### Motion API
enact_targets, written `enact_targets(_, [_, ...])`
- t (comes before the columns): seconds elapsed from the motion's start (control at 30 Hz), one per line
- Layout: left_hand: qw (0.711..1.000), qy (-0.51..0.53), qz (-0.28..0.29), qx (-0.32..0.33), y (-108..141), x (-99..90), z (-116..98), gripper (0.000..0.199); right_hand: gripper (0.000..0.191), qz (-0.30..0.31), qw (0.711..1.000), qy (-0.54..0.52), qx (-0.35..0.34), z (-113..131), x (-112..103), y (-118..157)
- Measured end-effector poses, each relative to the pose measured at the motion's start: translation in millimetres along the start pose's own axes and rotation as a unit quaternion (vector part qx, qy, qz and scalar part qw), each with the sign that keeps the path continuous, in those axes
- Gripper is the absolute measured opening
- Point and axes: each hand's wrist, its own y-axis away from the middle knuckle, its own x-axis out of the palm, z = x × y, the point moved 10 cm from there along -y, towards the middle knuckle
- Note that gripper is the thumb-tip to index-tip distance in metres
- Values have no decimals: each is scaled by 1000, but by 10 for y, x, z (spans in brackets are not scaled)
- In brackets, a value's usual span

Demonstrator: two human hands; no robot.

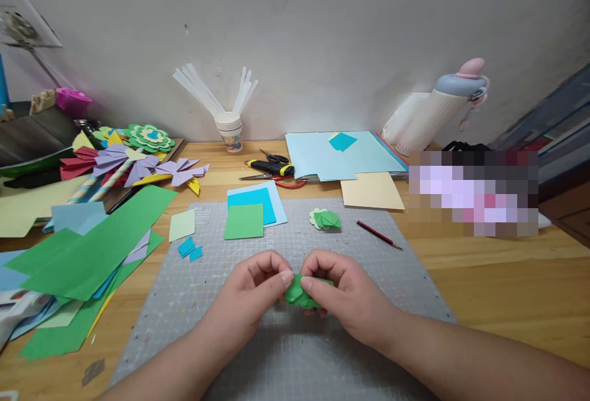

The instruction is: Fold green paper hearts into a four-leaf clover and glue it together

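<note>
A small folded green paper piece is held between both hands above the grey cutting mat. My left hand pinches its left edge between thumb and fingers. With the thumb on top and fingers beneath, my right hand grips its right part and covers some of it. Beyond the hands lies a scalloped pale piece with green folded paper on it. A green square rests over blue sheets, and small blue pieces lie left of it.
A pencil lies on the mat's right side. Scissors and a black-yellow tool sit behind the mat. Green sheets cover the left; a cup of strips and a bottle stand by the wall.
</note>
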Motion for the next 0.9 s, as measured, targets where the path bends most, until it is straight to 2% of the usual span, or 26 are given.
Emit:
enact_targets(0.13, [999, -43, 8, 1, -4, 40, 7, 28, 18, -20, 1000, -17, 2, 0, -37, 3])
enact_targets(0.37, [992, -121, 8, 26, -14, 10, 10, 25, 18, -11, 999, -34, 6, -8, -26, -10])
enact_targets(0.63, [971, -232, -14, 50, 45, -6, -106, 27, 18, -20, 999, -9, -35, 51, -58, 2])
enact_targets(0.9, [986, -160, 5, 46, -22, 6, -28, 21, 23, -23, 999, -32, -15, 57, -62, -16])
